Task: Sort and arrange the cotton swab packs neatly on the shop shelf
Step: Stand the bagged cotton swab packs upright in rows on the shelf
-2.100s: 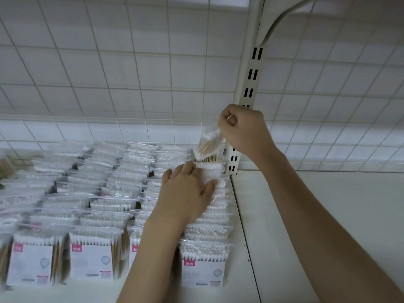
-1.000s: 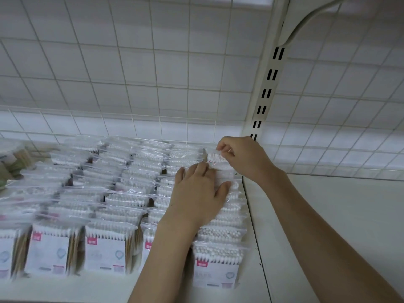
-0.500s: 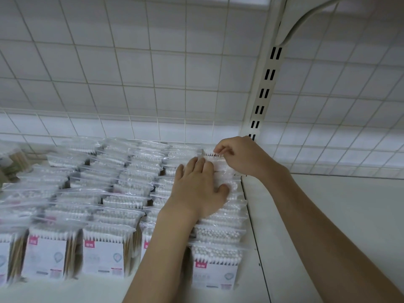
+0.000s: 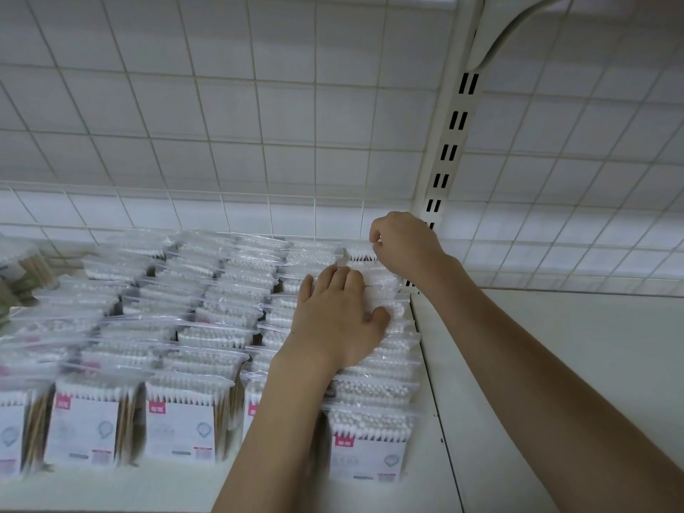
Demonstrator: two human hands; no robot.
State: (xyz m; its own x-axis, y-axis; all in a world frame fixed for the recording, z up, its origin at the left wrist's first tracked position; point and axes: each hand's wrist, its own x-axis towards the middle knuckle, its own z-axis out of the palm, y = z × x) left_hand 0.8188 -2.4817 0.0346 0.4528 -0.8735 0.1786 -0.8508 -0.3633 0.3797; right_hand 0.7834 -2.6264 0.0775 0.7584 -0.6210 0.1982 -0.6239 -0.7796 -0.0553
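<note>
Cotton swab packs (image 4: 207, 327) stand upright in several front-to-back rows on the white shop shelf (image 4: 555, 364), filling its left section up to the wire grid back panel (image 4: 259, 142). The front packs show white label cards with a red tag; wooden sticks and white tips are visible through the clear bags.

The left hand (image 4: 338, 316) lies flat, fingers straight and together, pressing on the tops of the packs in the rightmost row (image 4: 374, 386), about two thirds of the way back. It holds nothing.

The right hand (image 4: 405, 242) is at the rear end of the same row, next to the slotted upright post (image 4: 449, 142). Its fingers are curled and pinch the top edge of the rearmost pack (image 4: 361, 251), which stands against the back panel, just behind the left fingertips.

At the far left edge, a different sort of pack with loose wooden sticks (image 4: 33, 264) sits beside the rows; detail there is blurred.
</note>
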